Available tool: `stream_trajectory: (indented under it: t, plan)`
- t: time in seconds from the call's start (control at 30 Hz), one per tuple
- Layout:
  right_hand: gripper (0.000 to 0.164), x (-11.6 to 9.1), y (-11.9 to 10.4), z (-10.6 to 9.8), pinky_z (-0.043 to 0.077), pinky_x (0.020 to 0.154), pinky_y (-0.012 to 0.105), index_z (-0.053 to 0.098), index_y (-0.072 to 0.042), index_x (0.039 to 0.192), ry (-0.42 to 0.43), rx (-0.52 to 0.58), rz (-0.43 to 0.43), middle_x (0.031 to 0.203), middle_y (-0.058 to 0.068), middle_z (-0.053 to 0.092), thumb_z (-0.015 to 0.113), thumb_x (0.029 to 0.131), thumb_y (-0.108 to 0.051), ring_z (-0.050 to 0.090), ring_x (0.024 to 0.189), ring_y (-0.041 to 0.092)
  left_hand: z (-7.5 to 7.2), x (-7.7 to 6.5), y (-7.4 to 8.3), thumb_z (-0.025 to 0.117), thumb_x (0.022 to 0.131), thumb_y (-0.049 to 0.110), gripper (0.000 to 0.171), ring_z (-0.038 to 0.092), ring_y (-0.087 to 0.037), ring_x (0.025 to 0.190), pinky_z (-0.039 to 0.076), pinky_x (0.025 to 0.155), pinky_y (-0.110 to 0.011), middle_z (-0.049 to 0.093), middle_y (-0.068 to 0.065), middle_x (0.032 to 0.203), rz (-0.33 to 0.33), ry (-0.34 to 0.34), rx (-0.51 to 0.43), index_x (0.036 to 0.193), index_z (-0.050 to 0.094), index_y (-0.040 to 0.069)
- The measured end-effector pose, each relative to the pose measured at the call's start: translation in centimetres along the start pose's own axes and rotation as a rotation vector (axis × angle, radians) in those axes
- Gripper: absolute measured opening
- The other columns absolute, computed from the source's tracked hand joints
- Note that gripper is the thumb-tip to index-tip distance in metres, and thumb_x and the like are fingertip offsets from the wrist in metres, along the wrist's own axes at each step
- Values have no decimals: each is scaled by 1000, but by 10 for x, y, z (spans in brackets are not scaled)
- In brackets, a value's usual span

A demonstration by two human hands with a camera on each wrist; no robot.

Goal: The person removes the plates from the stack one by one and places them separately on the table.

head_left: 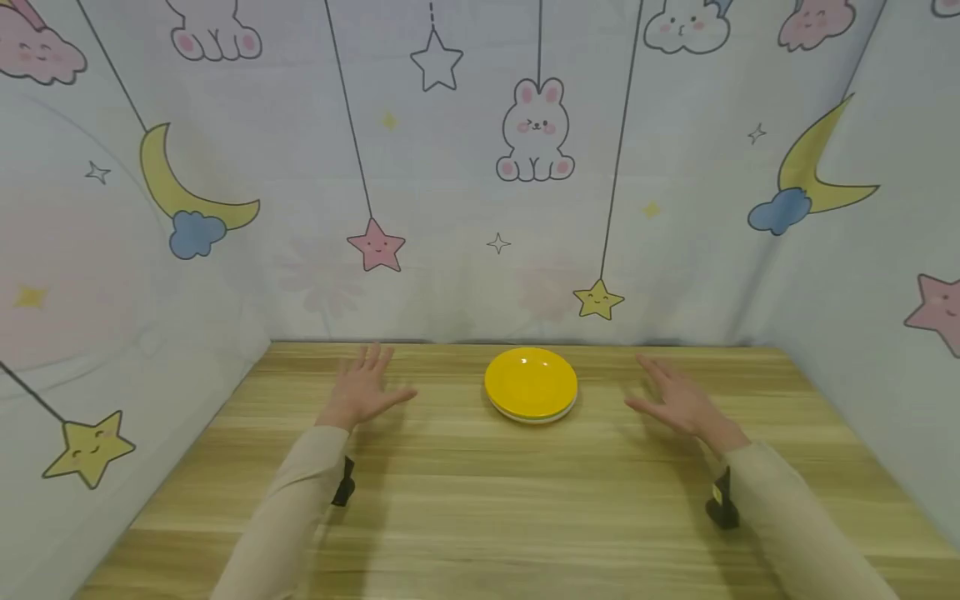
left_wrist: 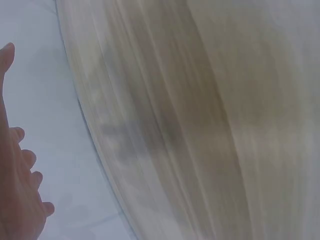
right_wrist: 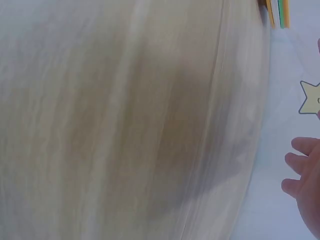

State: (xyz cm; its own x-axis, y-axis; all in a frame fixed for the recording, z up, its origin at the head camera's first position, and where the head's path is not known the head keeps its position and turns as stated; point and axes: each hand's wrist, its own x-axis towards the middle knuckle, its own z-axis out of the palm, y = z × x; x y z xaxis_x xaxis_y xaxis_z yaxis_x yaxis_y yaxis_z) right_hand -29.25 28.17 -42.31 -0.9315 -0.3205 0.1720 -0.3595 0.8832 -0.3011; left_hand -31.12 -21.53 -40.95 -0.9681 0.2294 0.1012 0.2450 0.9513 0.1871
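A yellow plate (head_left: 531,382) lies on top of a small stack toward the far side of the table. White and greenish rims show under it; in the right wrist view the stack's coloured edges (right_wrist: 278,13) appear at the top corner. To the left of the stack, my left hand (head_left: 362,392) is held above the table with fingers spread and thumb pointing toward the plates. My right hand (head_left: 678,402) hovers on the other side, fingers extended and thumb toward the stack. Neither hand touches the plates, and both hold nothing.
The wood-grain table (head_left: 480,517) reaches back to a white cloth backdrop (head_left: 450,183) printed with stars, moons and bunnies. Similar cloth stands along the left and right sides. A small black device (head_left: 344,483) sits at the left wrist, another black device (head_left: 723,502) at the right.
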Motion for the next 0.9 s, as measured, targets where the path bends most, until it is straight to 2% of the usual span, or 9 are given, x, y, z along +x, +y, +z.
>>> stream_trajectory:
  t: [0.27, 0.43, 0.7, 0.9]
  plan:
    - [81, 7, -4, 7, 19, 104, 60, 18, 5, 142, -1, 126, 9, 142, 29, 23, 51, 88, -46, 24, 127, 47, 7, 4, 9, 48, 82, 62, 90, 13, -38, 135, 5, 107, -61, 14, -21, 148, 22, 13, -39, 144, 19, 3]
    - [85, 9, -8, 10, 21, 103, 62, 16, 3, 143, -11, 193, 28, 143, 28, 23, 55, 86, -46, 26, 126, 48, 14, 9, 13, 49, 82, 60, 89, 15, -38, 135, 10, 107, -60, 16, -22, 147, 31, 41, -89, 144, 20, 3]
    - [86, 13, -16, 16, 26, 101, 61, 17, 1, 143, -5, 277, 42, 140, 28, 28, 58, 84, -45, 31, 124, 46, 17, 13, 25, 57, 83, 50, 86, 21, -37, 133, 19, 108, -53, 20, -20, 147, 40, 69, -250, 144, 18, 2]
    - [83, 19, -25, 18, 33, 96, 60, 22, 1, 142, -9, 352, 79, 137, 29, 34, 61, 83, -43, 37, 121, 45, 21, 15, 37, 58, 80, 55, 93, 20, -34, 134, 19, 110, -49, 18, -16, 149, -36, 34, -416, 145, 14, 5]
